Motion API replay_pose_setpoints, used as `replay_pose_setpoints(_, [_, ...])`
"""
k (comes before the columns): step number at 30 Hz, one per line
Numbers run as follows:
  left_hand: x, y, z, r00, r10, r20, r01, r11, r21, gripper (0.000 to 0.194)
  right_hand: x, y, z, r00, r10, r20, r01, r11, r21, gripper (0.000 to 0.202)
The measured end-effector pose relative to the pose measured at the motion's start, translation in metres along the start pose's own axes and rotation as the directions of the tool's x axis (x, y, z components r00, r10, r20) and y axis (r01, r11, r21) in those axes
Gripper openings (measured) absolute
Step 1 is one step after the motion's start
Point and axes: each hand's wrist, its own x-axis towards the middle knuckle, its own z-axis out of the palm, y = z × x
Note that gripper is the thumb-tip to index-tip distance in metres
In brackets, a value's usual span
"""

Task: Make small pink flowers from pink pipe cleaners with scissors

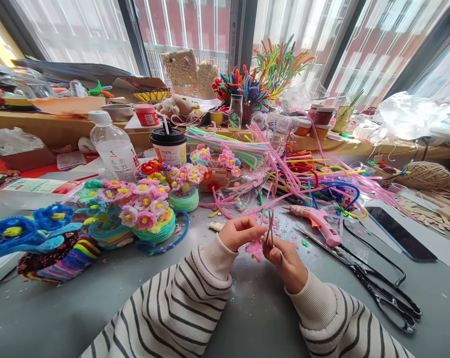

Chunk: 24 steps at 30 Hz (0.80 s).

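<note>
- Pink fuzz makes up the little flower (254, 250) I am watching; its edge is ruffled, soft and uneven, with a touch of yellow low on it.
- From my remote view it sits between the two hands, over the near middle of the grey counter (257, 320); I cannot tell whether it touches the surface.
- My left hand (243, 233) has its fingers bent in a narrow pinch, holding the flower, whose upper part they partly hide.
- My right hand (289, 261) grips small scissors (270, 227), slim and metallic, blades slightly parted and pointing to the far side, just beside the flower.
- To the right I see a pink glue gun (324, 226) and large black-handled shears (381, 283) lying on the counter.
- Off to the left stands a pot of pink flowers (145, 204) with yellow centres, well apart from the hands.
</note>
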Motion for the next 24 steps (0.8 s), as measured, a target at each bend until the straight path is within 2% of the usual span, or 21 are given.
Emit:
replay_pose_setpoints(8, [-0.0008, -0.0004, 0.002, 0.997, 0.015, 0.082, -0.017, 1.0, 0.02, 0.027, -0.0006, 0.0004, -0.0007, 1.0, -0.013, 0.012, 0.012, 0.998, 0.062, 0.048])
replay_pose_setpoints(16, [-0.0015, -0.001, 0.0006, 0.995, -0.022, 0.1, 0.014, 0.996, 0.086, 0.026, -0.0019, 0.0024, 0.0, 1.0, 0.004, -0.03, -0.004, 1.0, -0.003, 0.048])
replay_pose_setpoints(24, [-0.0026, 0.0022, 0.0018, 0.997, -0.029, 0.072, 0.022, 0.995, 0.1, 0.027, -0.0037, 0.0036, 0.0036, 0.998, 0.013, -0.064, -0.014, 1.0, -0.008, 0.048])
